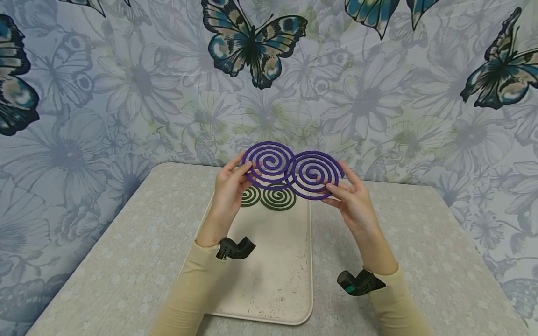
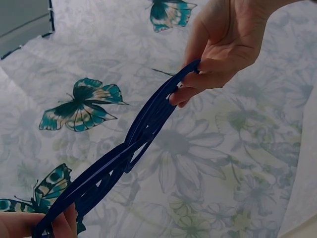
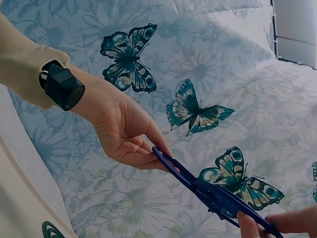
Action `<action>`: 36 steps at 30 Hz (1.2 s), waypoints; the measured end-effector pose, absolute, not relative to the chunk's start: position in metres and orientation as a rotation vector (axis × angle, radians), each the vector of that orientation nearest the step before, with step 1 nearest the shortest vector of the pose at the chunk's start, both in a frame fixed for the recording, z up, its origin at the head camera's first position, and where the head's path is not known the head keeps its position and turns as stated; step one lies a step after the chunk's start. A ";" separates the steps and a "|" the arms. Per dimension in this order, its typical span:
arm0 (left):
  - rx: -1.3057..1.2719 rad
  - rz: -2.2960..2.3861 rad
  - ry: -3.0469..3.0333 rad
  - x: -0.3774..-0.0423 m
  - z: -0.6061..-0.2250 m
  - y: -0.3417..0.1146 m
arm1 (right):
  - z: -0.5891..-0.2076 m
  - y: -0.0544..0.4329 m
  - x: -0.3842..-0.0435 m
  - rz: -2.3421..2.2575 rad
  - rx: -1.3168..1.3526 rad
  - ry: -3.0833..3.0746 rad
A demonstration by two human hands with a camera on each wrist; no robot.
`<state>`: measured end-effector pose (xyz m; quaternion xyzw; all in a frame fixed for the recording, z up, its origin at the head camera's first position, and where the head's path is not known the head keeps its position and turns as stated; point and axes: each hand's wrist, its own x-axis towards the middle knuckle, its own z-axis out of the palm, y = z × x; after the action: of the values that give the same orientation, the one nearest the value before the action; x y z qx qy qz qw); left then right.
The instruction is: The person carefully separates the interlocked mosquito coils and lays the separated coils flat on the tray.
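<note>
Two purple spiral mosquito coils are held up side by side above the far end of a tray, their inner edges overlapping. My left hand (image 1: 227, 192) pinches the outer rim of the left coil (image 1: 271, 163) between thumb and fingers. At the other side, my right hand (image 1: 356, 201) grips the right coil (image 1: 313, 175) by its lower right edge, thumb in front. Seen edge-on in the left wrist view, the purple coils (image 2: 143, 134) form one thin slanted band between both hands. Below them, two dark green coils (image 1: 279, 197) lie on the tray, the left one partly hidden by my left hand.
The cream tray (image 1: 269, 261) lies lengthwise on a pale patterned table (image 1: 122, 252), with small dark specks near its close end. Behind the table hangs a cloth (image 1: 159, 88) printed with flowers and butterflies. Both wrists wear black cameras (image 1: 360, 283).
</note>
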<state>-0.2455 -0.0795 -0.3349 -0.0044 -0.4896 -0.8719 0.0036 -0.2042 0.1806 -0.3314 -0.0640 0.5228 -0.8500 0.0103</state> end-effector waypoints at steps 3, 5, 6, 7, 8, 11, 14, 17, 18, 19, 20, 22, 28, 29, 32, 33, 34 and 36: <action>-0.019 -2.732 -1.538 -0.247 -0.334 -0.082 | -0.331 0.183 -0.205 -2.647 -0.204 1.615; -0.014 -2.720 -1.530 -0.248 -0.334 -0.084 | -0.330 0.185 -0.205 -2.664 -0.192 1.612; -0.010 -2.716 -1.520 -0.248 -0.334 -0.086 | -0.330 0.186 -0.205 -2.676 -0.184 1.616; -0.003 -2.712 -1.510 -0.249 -0.334 -0.087 | -0.329 0.187 -0.205 -2.691 -0.175 1.619; 0.004 -2.707 -1.498 -0.249 -0.334 -0.089 | -0.329 0.188 -0.206 -2.709 -0.167 1.615; 0.010 -2.718 -1.473 -0.251 -0.333 -0.093 | -0.328 0.191 -0.206 -2.745 -0.155 1.604; 0.003 -2.728 -1.507 -0.253 -0.333 -0.096 | -0.329 0.192 -0.207 -2.756 -0.148 1.593; 0.000 -2.710 -1.619 -0.257 -0.334 -0.102 | -0.331 0.192 -0.208 -2.751 -0.146 1.594; -0.007 -2.699 -1.674 -0.259 -0.335 -0.104 | -0.332 0.192 -0.209 -2.744 -0.142 1.604; -0.016 -2.686 -1.730 -0.261 -0.337 -0.107 | -0.333 0.191 -0.209 -2.733 -0.140 1.616; -0.029 -2.676 -1.780 -0.263 -0.338 -0.110 | -0.334 0.191 -0.210 -2.723 -0.135 1.616; -0.066 -2.642 -1.886 -0.268 -0.341 -0.116 | -0.337 0.191 -0.212 -2.685 -0.116 1.652; -0.155 -2.462 -2.258 -0.283 -0.355 -0.139 | -0.346 0.187 -0.220 -2.554 -0.049 1.744; -0.169 -2.413 -2.336 -0.285 -0.358 -0.143 | -0.347 0.187 -0.221 -2.539 -0.040 1.749; -0.230 -2.253 -2.542 -0.292 -0.368 -0.155 | -0.352 0.183 -0.225 -2.496 -0.004 1.779; -0.248 -2.205 -2.595 -0.294 -0.371 -0.158 | -0.353 0.183 -0.227 -2.483 0.008 1.788; -0.267 -2.165 -2.640 -0.296 -0.375 -0.161 | -0.355 0.182 -0.228 -2.467 0.019 1.796; -0.285 -2.114 -2.705 -0.299 -0.381 -0.167 | -0.359 0.181 -0.231 -2.442 0.033 1.810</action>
<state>-0.2992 -0.1669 -0.3813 -0.0818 -0.7763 -0.6065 -0.1511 -0.2312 0.1808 -0.3588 0.0107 0.5946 -0.8023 0.0510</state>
